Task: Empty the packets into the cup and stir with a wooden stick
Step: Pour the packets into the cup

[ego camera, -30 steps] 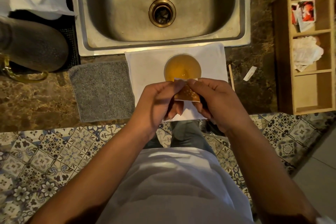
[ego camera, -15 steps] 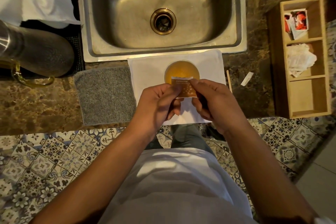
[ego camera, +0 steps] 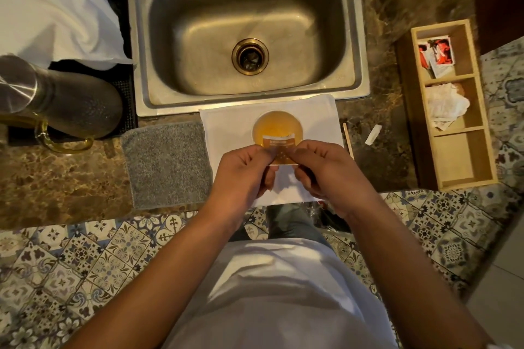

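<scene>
Left hand [ego camera: 241,176] and right hand [ego camera: 326,173] each pinch one side of the brown packet [ego camera: 279,149], fingers closed on it. The packet is held over the 6 o'clock rim of the cup [ego camera: 276,127], which stands on a white cloth [ego camera: 226,127]. The wooden stick [ego camera: 347,139] lies on the surface at the cup's 3 o'clock.

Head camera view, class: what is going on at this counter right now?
A person holds a small brown packet with both hands, left hand and right hand pinching it just over a cup of amber liquid. The cup stands on a white cloth before the sink. A wooden stick lies on the counter to the right, untouched.
</scene>
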### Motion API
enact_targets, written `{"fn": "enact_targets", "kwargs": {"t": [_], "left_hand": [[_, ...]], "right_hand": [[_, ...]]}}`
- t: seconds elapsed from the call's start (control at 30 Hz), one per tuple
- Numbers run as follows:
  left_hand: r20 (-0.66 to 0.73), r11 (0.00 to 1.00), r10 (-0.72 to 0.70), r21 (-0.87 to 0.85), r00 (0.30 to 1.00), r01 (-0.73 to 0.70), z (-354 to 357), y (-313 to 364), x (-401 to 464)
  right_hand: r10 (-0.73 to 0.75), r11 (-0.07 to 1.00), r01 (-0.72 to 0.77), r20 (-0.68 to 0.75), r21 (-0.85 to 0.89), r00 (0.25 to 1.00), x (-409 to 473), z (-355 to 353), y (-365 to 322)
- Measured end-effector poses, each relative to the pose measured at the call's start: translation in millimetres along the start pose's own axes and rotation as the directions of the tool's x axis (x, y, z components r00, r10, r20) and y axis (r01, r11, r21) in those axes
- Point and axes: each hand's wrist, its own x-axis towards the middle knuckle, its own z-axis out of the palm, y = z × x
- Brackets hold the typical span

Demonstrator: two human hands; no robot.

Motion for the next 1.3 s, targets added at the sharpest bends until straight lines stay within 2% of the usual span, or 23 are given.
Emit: {"fn": "enact_targets", "kwargs": {"t": [0.43,0.73,0.9,1.0,1.17,1.3], "left_hand": [[0.042,0.989,0.085,0.115,0.996,-0.089,8,17,-1],[0.054,0.971,0.211,0.104,0.976,-0.216,12,10,-12],[0.046,0.955,0.242,0.163,0.969,-0.246,12,3,-11],[0.073,0.949,0.254,0.172,0.965,-0.263,21,1,-6],[0.178,0.953,0.226,0.165,0.958,-0.256,52,1,7],[0.217,0.940,0.248,0.180,0.944,-0.288,80,-5,22]], "right_hand": [[-0.089,0.993,0.092,-0.048,0.078,0.995,-7,-15,-9],[-0.248,0.969,0.247,-0.047,-0.026,0.968,-16,-25,-10],[-0.272,0.961,0.267,-0.062,-0.075,0.960,-21,-32,-2],[-0.256,0.966,0.254,-0.037,-0.045,0.966,-30,-42,3],[-0.220,0.975,0.223,-0.173,-0.005,0.960,-37,-70,12],[-0.175,0.984,0.179,-0.336,-0.019,0.925,-36,-88,31]]}}
